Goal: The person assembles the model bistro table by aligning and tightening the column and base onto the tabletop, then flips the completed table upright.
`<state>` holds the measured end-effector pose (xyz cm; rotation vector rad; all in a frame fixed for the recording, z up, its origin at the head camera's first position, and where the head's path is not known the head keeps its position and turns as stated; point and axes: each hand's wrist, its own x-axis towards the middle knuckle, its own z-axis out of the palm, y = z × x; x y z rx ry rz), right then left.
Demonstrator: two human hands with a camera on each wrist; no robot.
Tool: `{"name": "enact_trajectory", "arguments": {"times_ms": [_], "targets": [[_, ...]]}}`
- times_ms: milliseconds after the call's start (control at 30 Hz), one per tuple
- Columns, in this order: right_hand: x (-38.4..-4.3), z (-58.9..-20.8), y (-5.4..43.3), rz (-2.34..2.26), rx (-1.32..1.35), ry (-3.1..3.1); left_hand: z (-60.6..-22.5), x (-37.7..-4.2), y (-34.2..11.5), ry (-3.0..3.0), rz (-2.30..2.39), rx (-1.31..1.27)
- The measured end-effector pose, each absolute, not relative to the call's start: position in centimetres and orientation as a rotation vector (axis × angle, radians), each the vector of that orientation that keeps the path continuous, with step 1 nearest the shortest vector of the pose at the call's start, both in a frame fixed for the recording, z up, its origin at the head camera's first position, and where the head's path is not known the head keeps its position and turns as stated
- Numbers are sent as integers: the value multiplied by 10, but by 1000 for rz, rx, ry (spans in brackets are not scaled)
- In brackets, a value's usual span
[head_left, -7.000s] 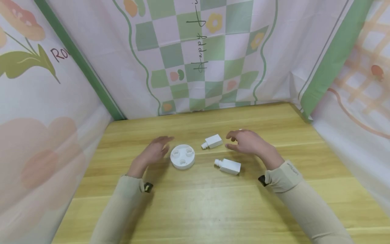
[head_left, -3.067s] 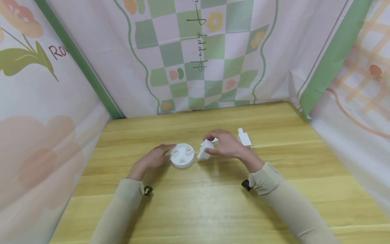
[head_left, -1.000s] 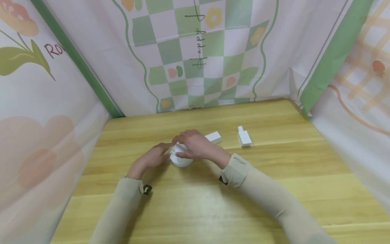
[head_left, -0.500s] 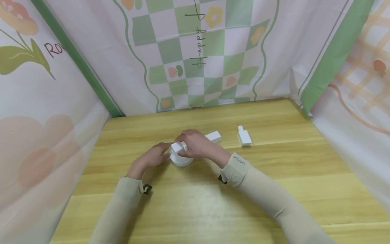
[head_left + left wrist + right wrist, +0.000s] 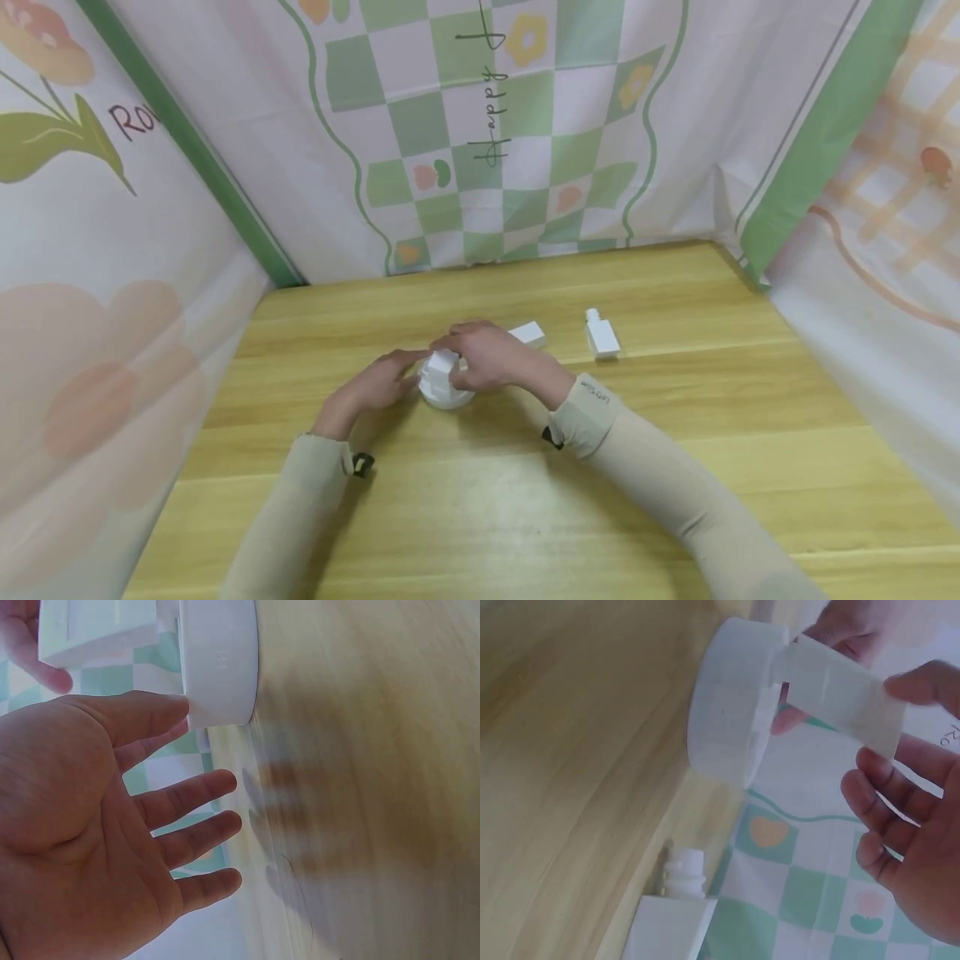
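Note:
My right hand (image 5: 491,357) pinches a white square-bodied bottle shape (image 5: 844,694) between thumb and fingertips, its neck pointing down. The neck meets the left part of a round white base (image 5: 448,402), which has sockets in its top; the joint is partly hidden. At the base's left side my left hand (image 5: 375,383) touches the rim with thumb and index finger. The other fingers (image 5: 196,838) of that hand stretch out apart, holding nothing. In the right wrist view a second bottle shape (image 5: 667,930) lies near the base, its ridged neck showing.
Two white bottle shapes lie on the wooden table (image 5: 480,517): one (image 5: 528,335) partly behind my right hand, another (image 5: 602,337) farther right, neck pointing away. A patterned cloth (image 5: 517,167) hangs along the back edge and both sides.
My right hand has picked up the nearest bottle shape, carried it left and turned it neck down onto the base. My left hand has come to the base's rim.

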<state>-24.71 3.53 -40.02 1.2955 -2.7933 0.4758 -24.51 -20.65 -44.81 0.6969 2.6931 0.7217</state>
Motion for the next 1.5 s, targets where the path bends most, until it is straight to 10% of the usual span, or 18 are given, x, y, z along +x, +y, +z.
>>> {"name": "enact_trajectory", "arguments": {"times_ms": [1500], "targets": [[-246, -405, 35, 237, 1527, -2567, -450, -246, -207, 2708, 706, 771]]}}
